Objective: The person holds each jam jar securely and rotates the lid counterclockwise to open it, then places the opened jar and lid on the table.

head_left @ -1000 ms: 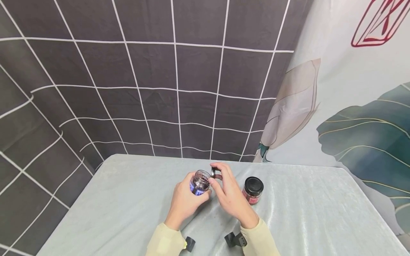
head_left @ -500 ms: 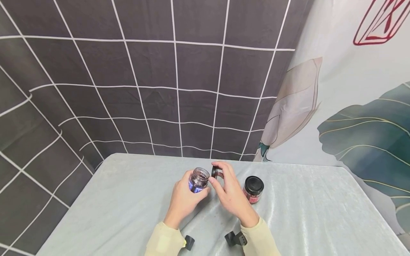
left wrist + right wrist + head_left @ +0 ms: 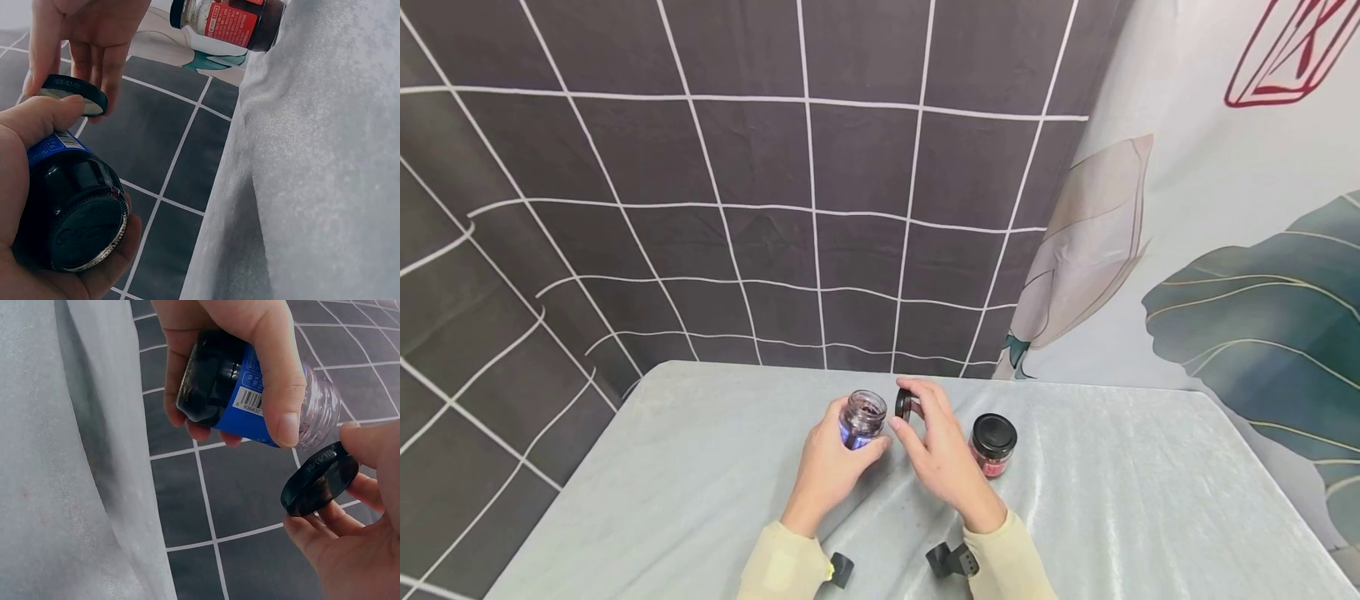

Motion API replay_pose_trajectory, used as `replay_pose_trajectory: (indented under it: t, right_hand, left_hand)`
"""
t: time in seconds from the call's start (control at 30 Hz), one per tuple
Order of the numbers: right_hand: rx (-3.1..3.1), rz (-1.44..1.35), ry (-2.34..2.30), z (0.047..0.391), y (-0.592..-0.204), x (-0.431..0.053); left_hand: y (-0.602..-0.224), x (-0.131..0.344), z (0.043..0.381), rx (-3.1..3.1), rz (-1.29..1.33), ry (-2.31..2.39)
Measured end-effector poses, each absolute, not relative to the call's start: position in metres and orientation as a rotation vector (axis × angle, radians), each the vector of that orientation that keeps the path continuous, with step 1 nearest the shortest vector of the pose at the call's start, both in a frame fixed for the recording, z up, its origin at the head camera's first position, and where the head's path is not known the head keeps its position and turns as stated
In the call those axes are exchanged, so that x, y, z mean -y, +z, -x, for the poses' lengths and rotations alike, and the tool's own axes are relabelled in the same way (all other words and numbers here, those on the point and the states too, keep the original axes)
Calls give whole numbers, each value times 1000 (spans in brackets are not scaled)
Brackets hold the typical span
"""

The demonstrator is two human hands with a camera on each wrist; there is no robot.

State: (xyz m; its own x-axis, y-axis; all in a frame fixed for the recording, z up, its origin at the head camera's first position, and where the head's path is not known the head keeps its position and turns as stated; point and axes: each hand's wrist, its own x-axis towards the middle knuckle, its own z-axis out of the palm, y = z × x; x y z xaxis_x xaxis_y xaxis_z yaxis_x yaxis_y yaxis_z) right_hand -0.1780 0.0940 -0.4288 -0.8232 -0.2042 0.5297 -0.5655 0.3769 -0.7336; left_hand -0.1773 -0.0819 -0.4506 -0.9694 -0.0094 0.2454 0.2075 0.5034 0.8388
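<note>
My left hand (image 3: 828,467) grips a glass jar (image 3: 862,417) with a blue label; its threaded mouth is uncovered and dark contents show inside. In the right wrist view the thumb lies across the blue label (image 3: 250,406). Just right of the mouth, my right hand (image 3: 942,454) pinches a black lid (image 3: 903,404) by its rim, held on edge and apart from the jar. Date print shows on the side of the lid (image 3: 319,478). A second jar (image 3: 992,446), with a red label and a black lid on, stands upright beyond the right hand.
A pale grey cloth covers the table (image 3: 1112,483). Behind it hangs a dark curtain (image 3: 760,250) with white grid lines, and a light leaf-print curtain (image 3: 1097,333) is at the right. Small black devices (image 3: 951,560) are strapped at both wrists.
The left hand has shifted slightly left and up with the blue-labelled jar. The gap between its mouth and the lid has widened. The red-labelled jar has stayed put.
</note>
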Motion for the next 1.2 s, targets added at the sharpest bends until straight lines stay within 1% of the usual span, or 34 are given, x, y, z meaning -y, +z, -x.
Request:
replay_pose_trajectory:
  t: [0.47, 0.83, 1.2]
  right_hand:
    - [2292, -628, 1468, 180, -432, -98]
    - [2300, -602, 1378, 180, -433, -98]
    - [2280, -601, 1413, 181, -434, -98]
  left_hand:
    - [-451, 84, 178, 2534, 174, -1487]
    - [-451, 85, 177, 2501, 163, -1511]
    - [-457, 86, 180, 2466, 185, -1525]
